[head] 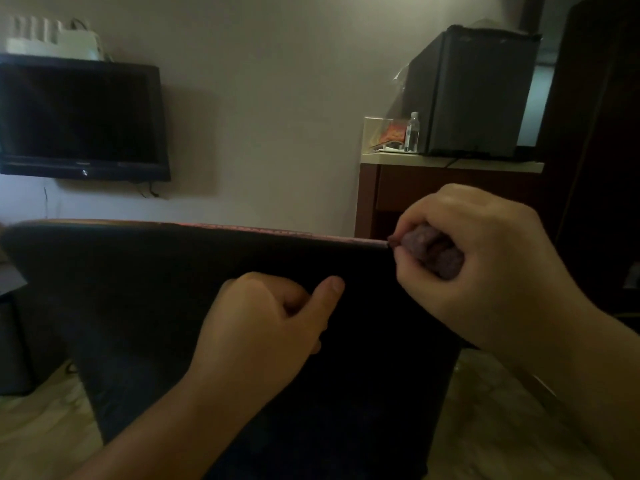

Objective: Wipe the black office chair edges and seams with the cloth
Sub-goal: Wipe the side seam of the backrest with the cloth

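Observation:
The black office chair's backrest point(145, 306) fills the lower middle of the head view, its top edge running left to right. My right hand point(485, 268) grips a bunched purple cloth point(433, 251) and holds it against the right end of that top edge. My left hand point(270, 323) rests on the back of the chair below the edge, fingers curled in, thumb pointing up, holding nothing that I can see.
A dark television point(79, 119) hangs on the wall at left. At right a wooden counter point(450, 188) carries a small grey fridge point(474, 95) and a clear bottle point(412, 131). A dark wardrobe point(602, 150) stands at far right. Pale floor point(502, 427) shows beside the chair.

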Demonstrator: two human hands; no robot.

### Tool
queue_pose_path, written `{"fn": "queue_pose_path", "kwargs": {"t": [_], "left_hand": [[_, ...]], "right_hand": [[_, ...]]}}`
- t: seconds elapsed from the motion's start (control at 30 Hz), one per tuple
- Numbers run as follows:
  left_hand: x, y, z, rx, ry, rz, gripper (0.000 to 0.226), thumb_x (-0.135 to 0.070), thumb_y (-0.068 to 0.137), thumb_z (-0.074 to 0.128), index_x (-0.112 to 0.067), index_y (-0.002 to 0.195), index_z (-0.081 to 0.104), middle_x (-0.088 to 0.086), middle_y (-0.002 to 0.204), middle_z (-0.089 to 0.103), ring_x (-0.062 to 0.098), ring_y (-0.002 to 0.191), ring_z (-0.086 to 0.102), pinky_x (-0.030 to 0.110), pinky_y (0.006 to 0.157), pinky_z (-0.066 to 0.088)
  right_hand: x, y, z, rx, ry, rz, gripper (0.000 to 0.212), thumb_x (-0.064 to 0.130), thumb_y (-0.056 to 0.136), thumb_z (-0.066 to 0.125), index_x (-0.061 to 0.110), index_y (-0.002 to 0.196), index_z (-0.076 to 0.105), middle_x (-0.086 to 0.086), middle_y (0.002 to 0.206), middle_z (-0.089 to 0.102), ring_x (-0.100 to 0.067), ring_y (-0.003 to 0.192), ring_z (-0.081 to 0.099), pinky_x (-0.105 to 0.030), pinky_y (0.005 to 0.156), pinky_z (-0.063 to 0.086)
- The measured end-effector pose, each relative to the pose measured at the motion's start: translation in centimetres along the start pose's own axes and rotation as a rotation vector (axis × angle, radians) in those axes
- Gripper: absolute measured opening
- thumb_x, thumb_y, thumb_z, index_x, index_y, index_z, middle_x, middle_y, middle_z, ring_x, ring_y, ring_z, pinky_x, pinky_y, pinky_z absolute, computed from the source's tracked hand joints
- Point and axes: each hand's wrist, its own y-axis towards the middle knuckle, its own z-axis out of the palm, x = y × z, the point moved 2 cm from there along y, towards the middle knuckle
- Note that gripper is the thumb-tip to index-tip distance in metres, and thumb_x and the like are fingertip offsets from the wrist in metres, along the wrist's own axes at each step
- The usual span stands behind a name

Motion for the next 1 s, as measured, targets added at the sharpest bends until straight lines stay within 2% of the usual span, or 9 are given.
{"fn": "queue_pose_path", "kwargs": {"t": [0.13,0.33,0.47,0.63,0.73,0.8,0.87,0.9,1.0], "left_hand": [[-0.1,-0.2,0.2,0.027,0.002,-0.018,0.062,-0.071,0.064,0.043,-0.016,0.061,0.072,-0.009,0.054,0.068,0.009,0.05,0.065,0.015,0.049,0.049],[-0.2,0.2,0.7,0.038,-0.025,-0.036,0.056,-0.068,0.066,0.046,-0.018,0.058,0.071,-0.008,0.053,0.068,0.007,0.047,0.063,0.012,0.044,0.043],[0.1,0.2,0.8,0.067,-0.015,-0.018,0.058,-0.069,0.068,0.045,-0.018,0.059,0.071,-0.011,0.055,0.068,0.005,0.05,0.065,0.013,0.047,0.045],[0.1,0.6,1.0,0.118,-0.019,-0.011,0.059,-0.07,0.067,0.043,-0.019,0.062,0.071,-0.011,0.056,0.069,0.005,0.052,0.065,0.014,0.049,0.047],[0.4,0.6,1.2,0.126,-0.005,0.007,0.063,-0.075,0.065,0.04,-0.02,0.065,0.072,-0.011,0.057,0.069,0.008,0.053,0.067,0.023,0.056,0.055],[0.3,0.8,1.4,0.109,-0.003,0.028,0.063,-0.078,0.065,0.038,-0.025,0.069,0.072,-0.01,0.056,0.068,0.009,0.053,0.067,0.033,0.06,0.057],[0.0,1.0,1.6,0.114,-0.005,0.034,0.06,-0.079,0.063,0.036,-0.032,0.074,0.071,-0.009,0.056,0.068,0.01,0.054,0.067,0.037,0.062,0.058],[-0.2,1.0,1.7,0.125,-0.01,0.026,0.057,-0.08,0.062,0.035,-0.037,0.076,0.07,-0.009,0.056,0.068,0.011,0.055,0.068,0.038,0.063,0.058],[-0.5,0.8,1.9,0.156,-0.012,-0.005,0.059,-0.081,0.059,0.034,-0.037,0.076,0.07,-0.007,0.057,0.069,0.011,0.056,0.068,0.04,0.065,0.059]], "right_hand": [[0.0,0.0,-0.7,0.053,0.031,-0.047,0.021,0.044,0.084,0.055,0.026,0.09,0.066,0.016,0.083,0.058,-0.002,0.077,0.056,-0.022,0.07,0.05],[0.0,0.5,0.1,-0.001,0.034,-0.023,0.018,0.04,0.083,0.057,0.025,0.088,0.065,0.014,0.081,0.058,-0.005,0.074,0.056,-0.024,0.064,0.048],[-0.2,0.1,-0.3,0.01,0.042,-0.007,0.019,0.041,0.082,0.055,0.026,0.088,0.065,0.015,0.08,0.059,-0.004,0.074,0.057,-0.022,0.069,0.05],[-0.9,0.8,-0.4,0.054,-0.023,0.035,0.021,0.046,0.081,0.05,0.03,0.087,0.064,0.018,0.077,0.057,-0.002,0.073,0.055,-0.017,0.062,0.045],[-1.2,0.4,-0.9,0.064,-0.034,0.042,0.021,0.046,0.08,0.05,0.03,0.087,0.063,0.02,0.077,0.056,-0.002,0.075,0.054,-0.015,0.061,0.041],[-1.4,0.4,-0.8,0.052,0.03,0.078,0.022,0.046,0.08,0.051,0.032,0.092,0.063,0.02,0.083,0.058,-0.003,0.082,0.057,-0.02,0.065,0.051],[-1.7,0.2,-0.5,0.031,0.093,0.116,0.026,0.048,0.08,0.051,0.035,0.1,0.06,0.024,0.09,0.058,0.001,0.094,0.057,-0.006,0.08,0.046],[-1.8,0.1,-0.5,0.027,0.111,0.132,0.028,0.049,0.079,0.051,0.036,0.102,0.059,0.026,0.092,0.058,0.004,0.098,0.056,-0.001,0.081,0.042],[-2.3,-0.4,-1.0,0.064,0.075,0.14,0.025,0.048,0.08,0.052,0.033,0.096,0.065,0.024,0.085,0.06,0.001,0.092,0.058,-0.003,0.081,0.043]]}}
